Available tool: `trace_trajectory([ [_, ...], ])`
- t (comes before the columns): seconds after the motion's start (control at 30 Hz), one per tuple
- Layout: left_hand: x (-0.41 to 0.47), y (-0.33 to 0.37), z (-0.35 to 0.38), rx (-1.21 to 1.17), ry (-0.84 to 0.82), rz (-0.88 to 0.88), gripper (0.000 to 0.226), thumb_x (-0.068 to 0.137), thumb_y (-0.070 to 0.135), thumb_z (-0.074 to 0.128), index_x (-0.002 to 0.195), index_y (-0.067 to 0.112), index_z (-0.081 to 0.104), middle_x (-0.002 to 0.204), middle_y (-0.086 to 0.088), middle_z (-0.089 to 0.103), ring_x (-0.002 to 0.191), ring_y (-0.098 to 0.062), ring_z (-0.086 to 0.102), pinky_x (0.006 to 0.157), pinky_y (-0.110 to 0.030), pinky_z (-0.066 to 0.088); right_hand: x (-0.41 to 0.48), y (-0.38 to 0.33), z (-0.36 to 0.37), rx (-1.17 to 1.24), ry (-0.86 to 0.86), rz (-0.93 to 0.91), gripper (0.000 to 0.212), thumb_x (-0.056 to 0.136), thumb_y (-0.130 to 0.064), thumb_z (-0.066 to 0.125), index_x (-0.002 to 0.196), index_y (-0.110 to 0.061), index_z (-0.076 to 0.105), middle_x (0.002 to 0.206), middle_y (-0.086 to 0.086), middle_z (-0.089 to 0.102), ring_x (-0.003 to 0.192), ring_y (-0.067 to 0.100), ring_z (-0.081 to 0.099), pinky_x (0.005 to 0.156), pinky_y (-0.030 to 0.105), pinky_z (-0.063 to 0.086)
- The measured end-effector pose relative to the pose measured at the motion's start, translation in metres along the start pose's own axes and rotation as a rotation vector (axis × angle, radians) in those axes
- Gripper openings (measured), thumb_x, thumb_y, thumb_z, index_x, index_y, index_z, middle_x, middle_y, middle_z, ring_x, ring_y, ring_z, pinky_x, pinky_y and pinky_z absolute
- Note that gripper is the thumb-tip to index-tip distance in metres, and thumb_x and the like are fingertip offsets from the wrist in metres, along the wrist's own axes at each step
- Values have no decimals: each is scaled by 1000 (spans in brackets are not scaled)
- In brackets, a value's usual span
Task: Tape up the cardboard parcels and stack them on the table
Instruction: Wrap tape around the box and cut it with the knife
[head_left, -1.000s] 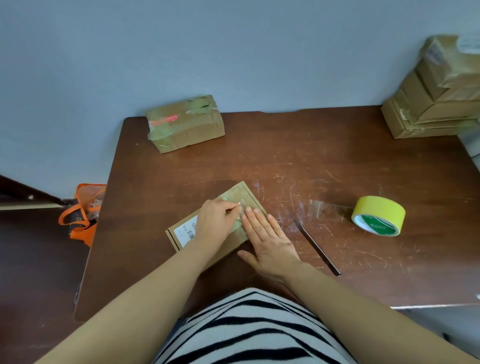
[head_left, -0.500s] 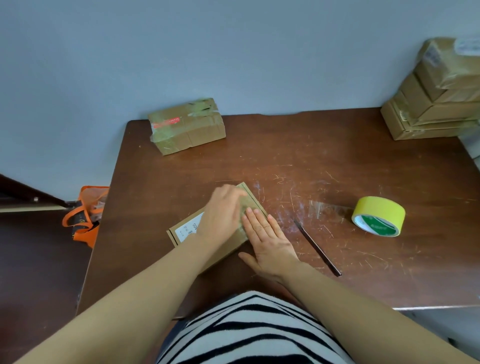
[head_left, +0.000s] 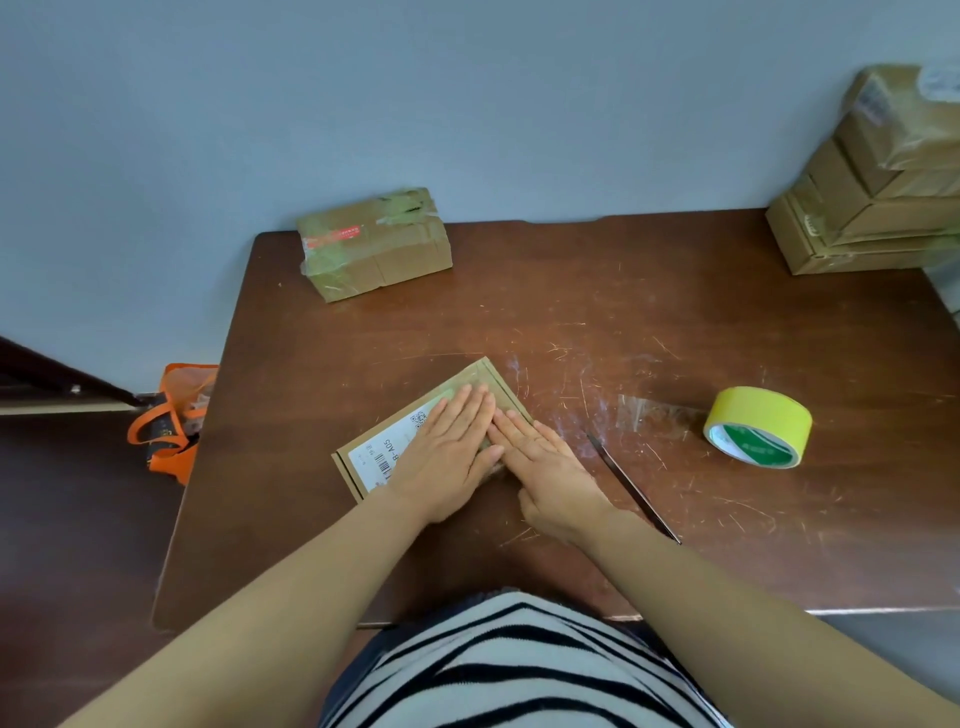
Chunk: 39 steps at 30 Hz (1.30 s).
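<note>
Parcel in hand: a flat brown cardboard parcel with a white printed label (head_left: 382, 453) lies on the dark wooden table (head_left: 571, 291), well to the left of the yellow roll of tape (head_left: 757, 426).
Left hand: the left hand (head_left: 447, 457) lies flat, fingers straight and together, palm pressing on the parcel's top.
Right hand: the right hand (head_left: 545, 462) is flat too, its fingers laid along the parcel edge nearest the roll and its heel towards the table; it holds nothing.
Step, as I judge it: smoothing the greenish tape down onto the cardboard.
Doing it well: press from the middle outward, run the fingertips over the edge so the tape wraps without wrinkles, and hold the parcel from sliding.
Cutter: a thin dark blade (head_left: 634, 491) lies between the roll and the parcel.
Done parcels: one taped brown box (head_left: 374, 244) sits far left and behind the roll; a stack of cardboard boxes (head_left: 872, 208) stands behind it to the right.
</note>
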<state>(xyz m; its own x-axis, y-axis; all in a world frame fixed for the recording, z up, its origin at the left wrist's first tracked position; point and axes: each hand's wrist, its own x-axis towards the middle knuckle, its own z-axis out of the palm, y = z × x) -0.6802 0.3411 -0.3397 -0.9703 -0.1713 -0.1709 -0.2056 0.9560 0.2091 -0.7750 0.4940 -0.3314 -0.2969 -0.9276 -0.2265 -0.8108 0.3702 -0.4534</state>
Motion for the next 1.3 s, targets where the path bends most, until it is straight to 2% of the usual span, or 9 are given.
trace_trajectory([
  [0.13, 0, 10, 4, -15, 29, -54, 74, 89, 59, -10, 148, 16, -9, 157, 1, -15, 142, -11, -23, 113, -25, -19, 1, 5, -3, 122, 49, -12, 78, 82, 4, 41, 152, -16, 13, 159, -6, 2, 141, 1, -10, 113, 17, -13],
  [0.33, -1, 10, 9, 26, 27, -76, 78, 94, 63, 15, 150, 13, -6, 155, -1, -18, 145, -15, -17, 118, -30, -10, 3, 6, -2, 256, 152, 24, 73, 77, 13, 41, 145, -14, 35, 154, -2, 26, 145, 11, 17, 115, 15, -2],
  [0.43, 1, 17, 8, 95, 22, -105, 76, 93, 58, 7, 150, 9, 1, 158, -7, -7, 147, -20, -9, 120, -33, -5, 2, 9, -2, 181, 135, -10, 69, 81, 10, 40, 146, -13, 33, 155, -3, 23, 145, 9, 13, 114, 14, -5],
  [0.6, -13, 23, 5, 191, 83, -91, 67, 95, 46, 24, 139, -1, 43, 146, -18, 39, 137, -28, 38, 111, -42, 34, 4, 14, -1, 85, 100, -60, 74, 80, 9, 41, 148, -16, 26, 150, -14, 8, 140, 2, -3, 110, 10, -14],
  [0.67, -15, 23, 5, 192, 96, -83, 65, 93, 44, 28, 134, -2, 50, 141, -19, 46, 131, -29, 45, 106, -43, 39, 4, 14, -1, 65, 84, -60, 75, 81, 8, 42, 149, -17, 23, 148, -17, 2, 139, 0, -7, 109, 10, -16],
  [0.8, -7, 32, 5, 258, 134, -111, 67, 91, 45, 30, 135, -1, 49, 142, -19, 45, 133, -29, 43, 110, -44, 34, 3, 15, -2, 56, 57, -38, 78, 81, 5, 43, 150, -20, 17, 155, -13, 4, 145, 3, -1, 108, 11, -17],
  [0.97, 0, 32, 6, 252, 68, -173, 77, 94, 56, 21, 149, 4, 12, 157, -13, 11, 146, -25, 12, 118, -36, 6, 3, 12, -5, 15, 41, -30, 76, 83, 1, 43, 151, -20, 16, 159, -8, 7, 146, 5, 0, 106, 10, -20],
  [1.13, -15, 23, 9, 294, 180, -107, 69, 90, 52, 41, 137, 1, 48, 144, -15, 43, 133, -25, 43, 107, -40, 40, 4, 12, -7, 11, 30, -41, 76, 85, 0, 44, 151, -22, 12, 159, -10, 3, 145, 2, -3, 104, 9, -22],
  [1.3, -16, 31, 11, 322, 190, -117, 67, 94, 51, 35, 141, 4, 39, 148, -14, 37, 138, -24, 36, 110, -40, 36, 4, 12, -6, 28, 13, -34, 79, 84, 0, 46, 152, -20, 11, 159, -8, 3, 145, 3, -5, 111, 15, -16],
])
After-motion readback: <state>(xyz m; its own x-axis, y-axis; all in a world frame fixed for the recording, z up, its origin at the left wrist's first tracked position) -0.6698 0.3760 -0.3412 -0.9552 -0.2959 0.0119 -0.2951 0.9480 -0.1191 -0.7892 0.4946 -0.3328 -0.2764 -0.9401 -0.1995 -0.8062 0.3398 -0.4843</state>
